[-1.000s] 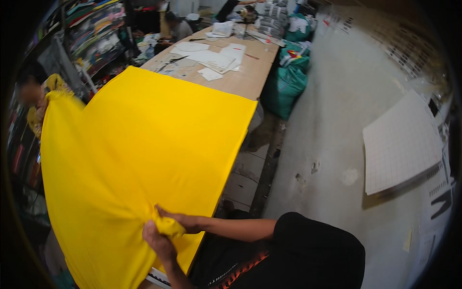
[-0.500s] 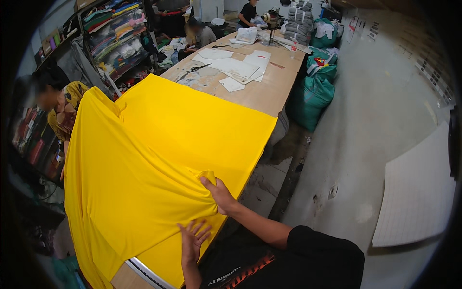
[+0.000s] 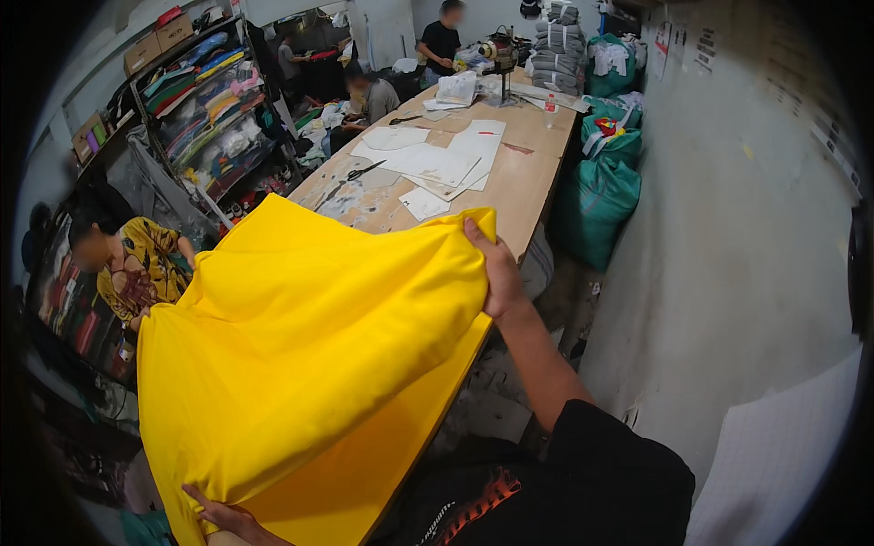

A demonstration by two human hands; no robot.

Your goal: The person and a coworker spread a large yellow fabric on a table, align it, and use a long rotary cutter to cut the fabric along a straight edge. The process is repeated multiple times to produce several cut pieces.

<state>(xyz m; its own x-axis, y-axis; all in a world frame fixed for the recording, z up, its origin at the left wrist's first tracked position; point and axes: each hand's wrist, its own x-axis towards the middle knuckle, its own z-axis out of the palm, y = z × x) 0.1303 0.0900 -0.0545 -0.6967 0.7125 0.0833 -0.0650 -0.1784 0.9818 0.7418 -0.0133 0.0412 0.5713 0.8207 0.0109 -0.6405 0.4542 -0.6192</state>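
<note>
A large sheet of bright yellow fabric (image 3: 300,337) is lifted in a billow over a second yellow layer (image 3: 355,464) lying on the table. My right hand (image 3: 501,273) is closed on the sheet's far right corner, thumb on top, raised above the tabletop. Low at the near left, my left hand (image 3: 228,517) grips the same sheet where it bunches up; most of its fingers are hidden by the cloth. Across the table on the left, a co-worker in a patterned yellow shirt (image 3: 150,264) has both hands at the fabric's left edge.
White paper patterns (image 3: 437,164) and black scissors (image 3: 366,171) lie on the wooden table (image 3: 523,187) beyond the cloth. Farther back are a clear bottle (image 3: 550,111), a machine (image 3: 499,55) and stacked grey bundles (image 3: 557,59). Green sacks (image 3: 596,205) stand along the right wall.
My right hand has moved up and away, lifting the corner. My left hand, open before, has shifted left and closed on the cloth. The co-worker's hands have come into view at the edge.
</note>
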